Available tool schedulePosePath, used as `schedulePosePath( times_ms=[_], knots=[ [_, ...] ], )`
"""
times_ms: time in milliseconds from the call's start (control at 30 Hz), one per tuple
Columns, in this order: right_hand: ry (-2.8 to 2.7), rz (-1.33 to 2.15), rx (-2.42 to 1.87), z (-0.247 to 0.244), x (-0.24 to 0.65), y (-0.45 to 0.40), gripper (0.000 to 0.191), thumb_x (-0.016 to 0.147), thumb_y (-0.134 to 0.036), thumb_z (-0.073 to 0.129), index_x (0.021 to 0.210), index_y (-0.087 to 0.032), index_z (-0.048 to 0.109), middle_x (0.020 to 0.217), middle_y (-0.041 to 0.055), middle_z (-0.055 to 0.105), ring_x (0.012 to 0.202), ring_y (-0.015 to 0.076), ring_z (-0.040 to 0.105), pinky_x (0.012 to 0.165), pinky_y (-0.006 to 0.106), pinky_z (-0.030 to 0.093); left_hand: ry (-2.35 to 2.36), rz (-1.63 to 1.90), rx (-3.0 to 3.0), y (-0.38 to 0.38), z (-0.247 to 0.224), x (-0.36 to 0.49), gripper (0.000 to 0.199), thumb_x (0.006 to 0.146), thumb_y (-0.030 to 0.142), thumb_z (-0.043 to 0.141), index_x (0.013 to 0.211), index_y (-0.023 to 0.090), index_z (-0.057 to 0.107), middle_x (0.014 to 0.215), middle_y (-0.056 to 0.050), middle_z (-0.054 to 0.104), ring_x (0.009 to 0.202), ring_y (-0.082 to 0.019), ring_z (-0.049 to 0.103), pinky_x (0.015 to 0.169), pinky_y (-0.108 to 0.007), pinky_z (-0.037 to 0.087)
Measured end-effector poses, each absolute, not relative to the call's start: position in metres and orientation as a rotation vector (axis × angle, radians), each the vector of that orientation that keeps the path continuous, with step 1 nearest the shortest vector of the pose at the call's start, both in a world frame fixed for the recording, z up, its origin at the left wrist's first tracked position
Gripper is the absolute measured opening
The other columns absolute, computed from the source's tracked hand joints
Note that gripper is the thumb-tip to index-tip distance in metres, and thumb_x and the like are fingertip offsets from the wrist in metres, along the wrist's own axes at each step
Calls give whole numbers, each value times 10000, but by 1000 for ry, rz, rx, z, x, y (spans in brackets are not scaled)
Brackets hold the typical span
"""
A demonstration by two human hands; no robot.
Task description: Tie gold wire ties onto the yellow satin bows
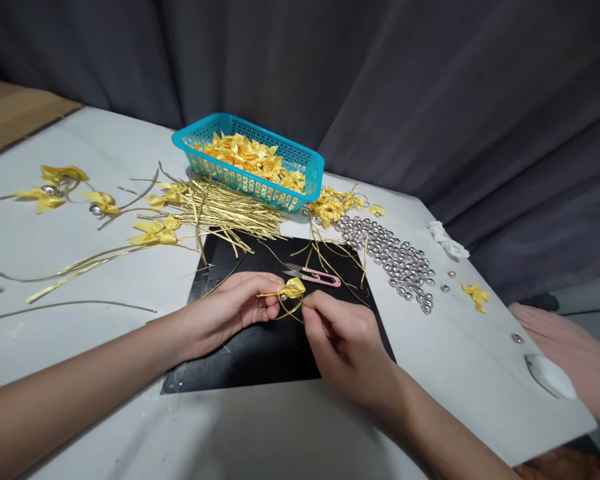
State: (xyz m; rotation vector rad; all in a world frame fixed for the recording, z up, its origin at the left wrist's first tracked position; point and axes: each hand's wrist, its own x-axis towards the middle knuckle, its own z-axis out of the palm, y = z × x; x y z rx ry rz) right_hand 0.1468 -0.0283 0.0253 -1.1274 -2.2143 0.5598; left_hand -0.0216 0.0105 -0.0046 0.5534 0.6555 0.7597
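Note:
My left hand (253, 300) pinches a yellow ribbon flower (294, 288) by its side, above a black mat (280, 360). A small silver piece shows at the flower's base. From the flower a thin gold cord (294, 311) loops round toward my right hand (343, 333). The fingertips of that hand are pressed together on the cord, just right of the flower. Pink-handled thread snips (320, 275) lie on the mat right behind my hands. Loose lengths of gold cord (235, 210) are heaped past the mat's far edge.
A blue plastic basket (180, 139) of yellow ribbon flowers stands at the back. Many silver beads (380, 243) spread to the right, near a white computer mouse (550, 377) and a crumpled white cloth (447, 240). Flowers with cords (155, 231) lie left. Pink fabric (570, 353) shows beyond the right edge.

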Motion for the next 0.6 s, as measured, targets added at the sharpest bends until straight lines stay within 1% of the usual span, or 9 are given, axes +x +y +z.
schedulePosePath(
  times_ms=[333, 600],
  knots=[
    [-2199, 596, -1143, 25, 148, -29, 223, 852, -57, 379, 649, -149, 386, 538, -76, 235, 433, 27, 210, 444, 186, 227, 655, 752, 538, 12, -4, -20, 186, 720, 71, 567, 562, 128, 648, 533, 33, 551, 505, -40, 515, 501, -79, 459],
    [-2189, 581, -1143, 25, 148, -28, 220, 855, -59, 379, 655, -150, 392, 536, -78, 227, 432, 29, 206, 433, 186, 218, 655, 755, 546, 11, -3, -21, 155, 704, 91, 605, 562, 133, 652, 537, 32, 554, 512, -41, 508, 498, -77, 449]
  ],
)
